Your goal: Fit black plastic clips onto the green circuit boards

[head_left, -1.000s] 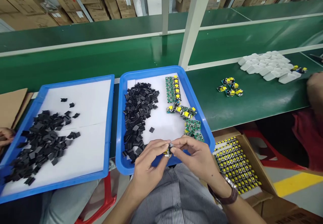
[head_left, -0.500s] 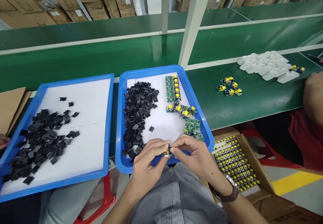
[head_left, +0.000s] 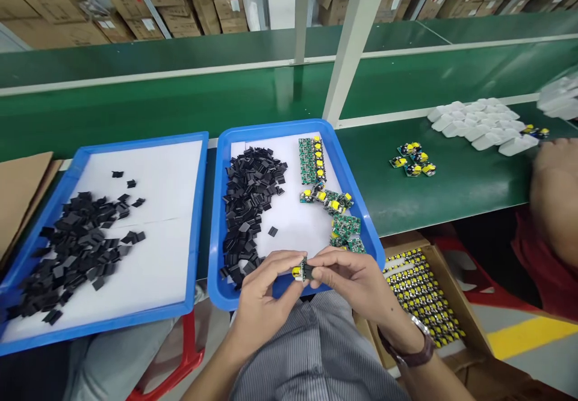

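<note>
My left hand (head_left: 267, 295) is closed, pinching a small circuit board (head_left: 298, 271) with a yellow component by its edges. My right hand (head_left: 354, 280) is closed with thumb and forefinger on a small black plastic piece (head_left: 309, 271), held against the board's right side. Whether the piece is fixed to the board, I cannot tell. Both hands are over the near rim of a blue tray (head_left: 215, 220). In that tray lie a heap of black pieces (head_left: 253, 190) at left, and a row of circuit boards (head_left: 309, 160) and several loose boards (head_left: 345, 226) at right.
Another blue tray (head_left: 196, 220) of black pieces stands at left. On the green table (head_left: 379, 208) at right are several boards (head_left: 413, 159) and white plastic housings (head_left: 478, 124). A cardboard box (head_left: 474, 323) of boards sits low at right. Another person's arm (head_left: 555, 196) is at far right.
My right fingertips have shifted slightly right, and the black piece now shows between them and the board. At far right, a cluster of white housings has come into view.
</note>
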The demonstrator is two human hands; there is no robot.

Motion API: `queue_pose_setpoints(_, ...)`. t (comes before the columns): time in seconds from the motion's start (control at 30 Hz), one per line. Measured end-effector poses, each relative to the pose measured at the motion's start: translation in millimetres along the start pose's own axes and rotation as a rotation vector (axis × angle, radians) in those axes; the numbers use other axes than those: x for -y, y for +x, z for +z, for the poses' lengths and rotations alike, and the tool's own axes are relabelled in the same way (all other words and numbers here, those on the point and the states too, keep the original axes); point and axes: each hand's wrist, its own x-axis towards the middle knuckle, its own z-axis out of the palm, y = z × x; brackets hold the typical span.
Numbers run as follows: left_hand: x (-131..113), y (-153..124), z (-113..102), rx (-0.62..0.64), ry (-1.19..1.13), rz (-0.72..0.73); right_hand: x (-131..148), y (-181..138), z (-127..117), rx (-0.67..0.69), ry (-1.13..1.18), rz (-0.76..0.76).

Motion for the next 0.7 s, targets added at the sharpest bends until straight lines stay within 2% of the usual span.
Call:
queue_pose_setpoints(0.2,0.6,2.7,-2.7,0.054,-0.084,0.081,0.2,7.8,-5.2,0.037,0.111,0.172)
queue_pose_setpoints(0.37,1.3,-0.8,-4.3,0.053,-0.075,0.066,-0.5,10.1,-3.1,0.027,0.14,0.224)
queue_pose_setpoints(0.7,-5.2,2.0,1.8,-0.023,-0.028,0.146,3.1,20.6,9.0,0.024,0.155,0.271)
